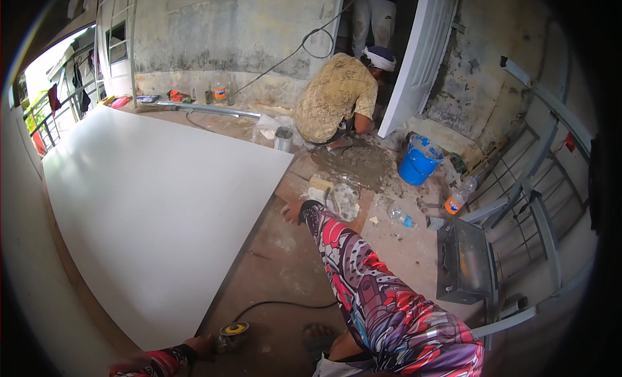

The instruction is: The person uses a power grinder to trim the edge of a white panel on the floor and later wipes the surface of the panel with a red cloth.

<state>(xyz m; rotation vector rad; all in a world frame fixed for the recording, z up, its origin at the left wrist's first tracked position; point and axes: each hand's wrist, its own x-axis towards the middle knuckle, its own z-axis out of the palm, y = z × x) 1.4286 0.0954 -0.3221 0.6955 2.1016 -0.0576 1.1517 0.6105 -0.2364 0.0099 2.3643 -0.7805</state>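
Low in the picture, my left hand (203,346) is closed around the body of an angle grinder (233,335) with a yellow top. A black cord (285,304) curves from beside the grinder across the floor. My right hand (292,212) reaches forward on a long, brightly patterned sleeve, with nothing visible in it and its fingers partly spread. It hovers beside the right edge of a large white sheet (162,182) lying over the left side of the floor. Just past that hand lie a pale block and a whitish, powdery bag (342,202).
A crouching person (340,98) works by a white door (409,59) next to wet mortar (363,166); another person (372,20) stands in the doorway. A blue bucket (420,160), bottles (461,194), a black toolbox (463,260) and metal frames (544,228) line the right.
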